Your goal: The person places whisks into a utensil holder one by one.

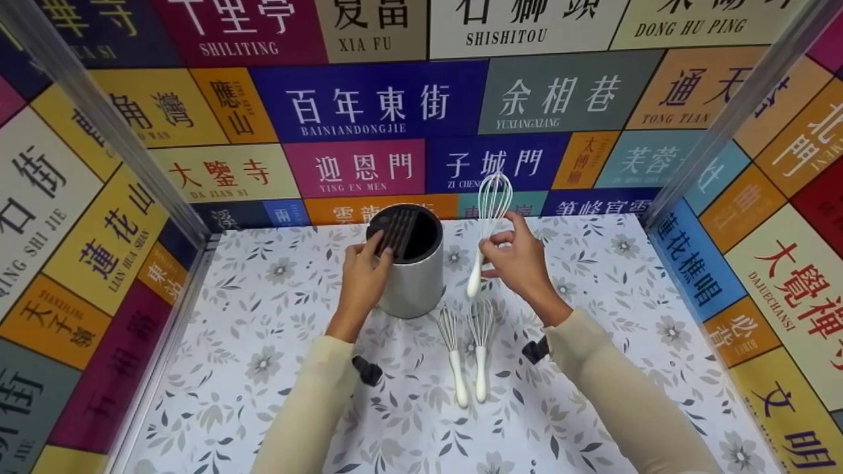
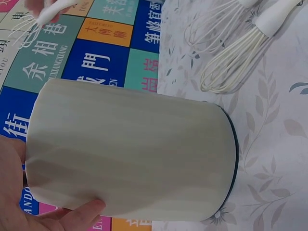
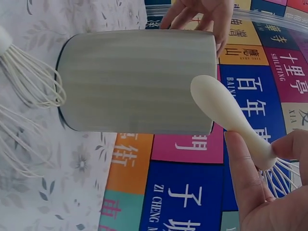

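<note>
My right hand [image 1: 520, 258] pinches a whisk [image 1: 495, 197] where its white handle meets the wires. The wire loops point up and the handle tilts down, to the right of a pale grey cylindrical utensil holder [image 1: 413, 289]. This holder stands upright, with a dark slotted insert in the left part of its black opening. At its left rim, my left hand [image 1: 363, 276] grips the holder, one finger lying along the outer wall [image 2: 130, 149] in the left wrist view. Two more whisks, a left one [image 1: 456, 359] and a right one [image 1: 481, 355], lie in front of the holder, handles towards me.
A white tablecloth [image 1: 263, 408] with grey flowers and leaves covers the table. Colourful sign-printed panels [image 1: 369, 99] rise behind and on both sides, with clear corner strips [image 1: 744, 99]. Dark wrist-camera pieces [image 1: 367, 370] sit beside the sleeves.
</note>
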Available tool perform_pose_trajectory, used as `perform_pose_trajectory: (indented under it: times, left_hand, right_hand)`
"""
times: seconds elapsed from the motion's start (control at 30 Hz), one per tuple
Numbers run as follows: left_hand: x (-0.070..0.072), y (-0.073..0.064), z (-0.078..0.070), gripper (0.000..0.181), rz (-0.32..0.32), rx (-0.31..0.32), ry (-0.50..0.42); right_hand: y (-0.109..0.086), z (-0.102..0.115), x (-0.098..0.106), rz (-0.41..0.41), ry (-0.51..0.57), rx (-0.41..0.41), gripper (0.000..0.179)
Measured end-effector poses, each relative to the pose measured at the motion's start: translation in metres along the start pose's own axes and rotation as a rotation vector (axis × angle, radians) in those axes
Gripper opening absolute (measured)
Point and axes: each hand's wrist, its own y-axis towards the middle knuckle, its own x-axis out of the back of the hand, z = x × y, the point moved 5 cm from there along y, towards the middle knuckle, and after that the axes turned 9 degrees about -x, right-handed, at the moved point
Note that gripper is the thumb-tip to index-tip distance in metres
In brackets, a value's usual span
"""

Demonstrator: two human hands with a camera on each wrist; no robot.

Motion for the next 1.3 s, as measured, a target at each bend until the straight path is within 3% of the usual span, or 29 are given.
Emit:
perform_pose_trajectory:
  times: [0.37,0.77,1.0,1.3]
  left_hand:
    - [0.002,0.0,0.001,0.049,-0.004,0.005,0.02]
    - [0.0,0.0,0.002,0.049,0.005,0.013,0.005]
    - [0.0,0.0,0.001,0.049,0.007,0.006,0.002]
    - [0.0,0.0,0.0,0.049,0.007,0.011,0.005]
  right_hand:
    - [0.016,0.039,-0.016,-0.049,-0.009,0.167,0.073]
    - [0.04,0.073,-0.036,-0.09,-0.007,0.266,0.073]
    - [0.051,0.076,-0.05,-0.171,-0.044,0.342,0.071]
    - [0.068,0.064,-0.071,-0.156,-0.085,0.387,0.072]
